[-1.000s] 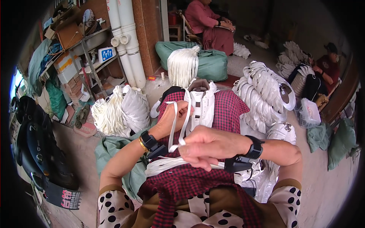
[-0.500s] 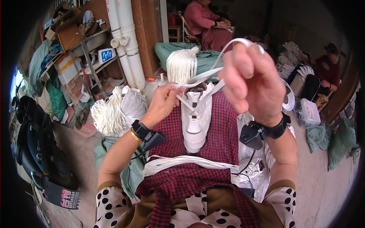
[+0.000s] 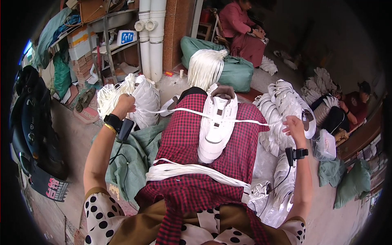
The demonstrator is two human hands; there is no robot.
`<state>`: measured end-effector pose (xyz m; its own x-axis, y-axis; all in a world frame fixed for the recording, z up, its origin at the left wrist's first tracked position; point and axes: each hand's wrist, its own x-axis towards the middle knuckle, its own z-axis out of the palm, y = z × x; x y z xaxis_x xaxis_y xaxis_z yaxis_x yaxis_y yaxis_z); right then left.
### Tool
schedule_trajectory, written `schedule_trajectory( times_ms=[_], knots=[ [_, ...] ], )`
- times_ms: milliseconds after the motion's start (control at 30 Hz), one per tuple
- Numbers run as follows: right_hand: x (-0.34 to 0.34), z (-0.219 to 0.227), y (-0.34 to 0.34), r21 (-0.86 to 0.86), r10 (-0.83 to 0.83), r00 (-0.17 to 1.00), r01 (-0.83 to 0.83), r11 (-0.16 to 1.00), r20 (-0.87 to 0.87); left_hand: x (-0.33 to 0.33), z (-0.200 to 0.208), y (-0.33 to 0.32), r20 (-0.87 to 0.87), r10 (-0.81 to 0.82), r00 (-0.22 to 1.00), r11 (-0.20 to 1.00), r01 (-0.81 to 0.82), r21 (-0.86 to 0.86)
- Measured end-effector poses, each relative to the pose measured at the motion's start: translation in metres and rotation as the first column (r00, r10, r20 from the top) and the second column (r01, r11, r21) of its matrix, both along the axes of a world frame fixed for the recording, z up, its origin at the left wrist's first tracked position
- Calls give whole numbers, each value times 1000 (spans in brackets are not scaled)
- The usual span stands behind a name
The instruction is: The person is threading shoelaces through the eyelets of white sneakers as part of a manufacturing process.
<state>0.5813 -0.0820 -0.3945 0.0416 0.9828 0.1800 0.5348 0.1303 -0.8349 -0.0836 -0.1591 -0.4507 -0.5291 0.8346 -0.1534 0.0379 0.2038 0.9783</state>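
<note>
A white sneaker (image 3: 217,130) lies on my lap over a red-and-black checked apron (image 3: 179,139), toe toward me. One white shoelace (image 3: 179,110) stretches out to both sides from the sneaker's eyelets. On the left, my left hand (image 3: 123,105) is closed on one end of it, beside a heap of white laces. My right hand (image 3: 295,128) is out to the right with its fingers curled at the other end; there the lace is hard to make out against white shoes behind it. A bundle of loose white laces (image 3: 196,174) lies across my lap.
Stacked white shoes (image 3: 277,110) stand at my right. A lace bundle (image 3: 207,67) rests on a green sack (image 3: 239,73) ahead. White laces (image 3: 118,98) are heaped at left, near a dark scooter (image 3: 34,126). Two people sit farther back, one in pink (image 3: 237,20).
My hands have moved apart, left hand to the left and right hand down and to the right. The loops above the sneaker are gone; the lace now runs out sideways.
</note>
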Motion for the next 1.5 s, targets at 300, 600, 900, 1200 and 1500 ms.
schedule_trajectory(
  times_ms=[300,600,900,1200,1500],
  knots=[
    [-198,24,-73,346,410,717,-656,671,564,185,50,-21,-807,-304,506,614,752,240],
    [-194,5,-58,277,364,515,-796,538,776,185,34,-3,-993,-67,96,441,896,57],
    [-70,37,-57,276,165,519,-667,693,839,71,62,-37,-995,65,-70,705,709,-4],
    [115,112,-118,478,-328,503,-203,855,800,-115,145,-147,-946,322,-25,925,221,309],
    [215,127,-138,804,-789,309,110,584,531,-166,191,-237,-863,476,-172,868,-65,492]
  ],
)
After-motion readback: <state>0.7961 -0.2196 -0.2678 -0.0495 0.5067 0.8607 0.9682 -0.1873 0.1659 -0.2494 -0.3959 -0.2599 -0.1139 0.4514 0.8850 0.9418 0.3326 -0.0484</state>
